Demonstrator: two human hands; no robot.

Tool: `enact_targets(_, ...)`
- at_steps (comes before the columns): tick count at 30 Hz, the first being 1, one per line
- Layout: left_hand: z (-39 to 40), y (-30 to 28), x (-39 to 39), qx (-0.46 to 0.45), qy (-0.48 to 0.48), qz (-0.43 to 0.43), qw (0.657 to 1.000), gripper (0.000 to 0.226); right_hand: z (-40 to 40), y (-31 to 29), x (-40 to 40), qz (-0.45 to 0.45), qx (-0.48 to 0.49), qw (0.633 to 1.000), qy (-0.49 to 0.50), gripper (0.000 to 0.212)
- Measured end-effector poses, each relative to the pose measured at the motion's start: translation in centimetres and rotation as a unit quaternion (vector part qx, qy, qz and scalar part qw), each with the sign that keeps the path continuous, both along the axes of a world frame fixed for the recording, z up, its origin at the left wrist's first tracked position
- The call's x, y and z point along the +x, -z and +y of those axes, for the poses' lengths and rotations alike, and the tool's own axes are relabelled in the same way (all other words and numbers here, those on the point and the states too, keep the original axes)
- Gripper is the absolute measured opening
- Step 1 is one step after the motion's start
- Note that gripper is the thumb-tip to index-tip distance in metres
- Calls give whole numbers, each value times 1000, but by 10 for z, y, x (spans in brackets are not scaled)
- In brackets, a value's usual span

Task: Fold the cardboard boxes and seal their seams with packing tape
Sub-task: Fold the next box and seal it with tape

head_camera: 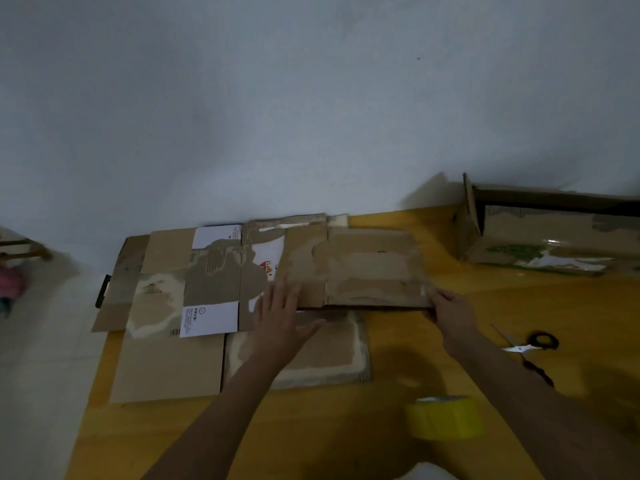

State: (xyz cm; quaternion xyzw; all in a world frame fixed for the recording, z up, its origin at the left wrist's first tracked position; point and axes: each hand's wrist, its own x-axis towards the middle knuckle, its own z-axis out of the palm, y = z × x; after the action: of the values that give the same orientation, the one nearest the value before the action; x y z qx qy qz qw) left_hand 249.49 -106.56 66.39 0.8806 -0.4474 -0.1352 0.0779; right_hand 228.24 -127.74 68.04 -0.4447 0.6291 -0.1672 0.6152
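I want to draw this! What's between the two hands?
In the head view, the near edge of the top flattened cardboard box spans from the left hand to the right hand; another flat sheet shows below.

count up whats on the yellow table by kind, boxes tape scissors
flattened cardboard boxes: at least 3, overlapping, so the exact number is unclear. The right hand grips the top one, the left hand rests flat on it
assembled box: 1
roll of tape: 1
scissors: 1
total: at least 6

Bare forearms (221, 410), no sleeves
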Motion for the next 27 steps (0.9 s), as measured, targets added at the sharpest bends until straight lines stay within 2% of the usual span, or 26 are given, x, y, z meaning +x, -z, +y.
enact_targets(2,-10,-2,-4,2,39,-35,999,87,2,-4,-19,-6,-5,1000,12,32)
enact_targets(6,-26,-6,-17,-2,129,3,992,81,0,-12,-54,-21,9,999,26,31)
enact_targets(12,-46,-26,-44,59,200,21,978,69,-11,-23,-95,3,31,1000,2,27)
enact_targets(15,-54,-37,-54,65,182,70,979,84,-13,-27,-111,-3,41,999,-14,29)
enact_targets(16,-56,-38,-56,60,188,79,977,80,-14,-29,-115,-9,45,999,-19,29)
enact_targets(18,-59,-42,-60,62,194,78,976,58,-13,-34,-123,-27,51,998,-32,32)
enact_targets(19,-61,-45,-62,54,184,66,979,49,-13,-37,-126,-30,46,997,-47,34)
enact_targets(21,-65,-54,-68,10,153,39,987,45,-11,-43,-130,-15,11,994,-104,44)
enact_targets(24,-70,-70,-84,-94,99,38,990,66,-11,-52,-133,34,-105,973,-204,50)
enact_targets(25,-71,-73,-89,-123,84,40,988,73,-12,-54,-133,49,-140,966,-212,48)
enact_targets(27,-71,-80,-100,-158,65,32,985,73,-19,-62,-130,69,-181,963,-190,40)
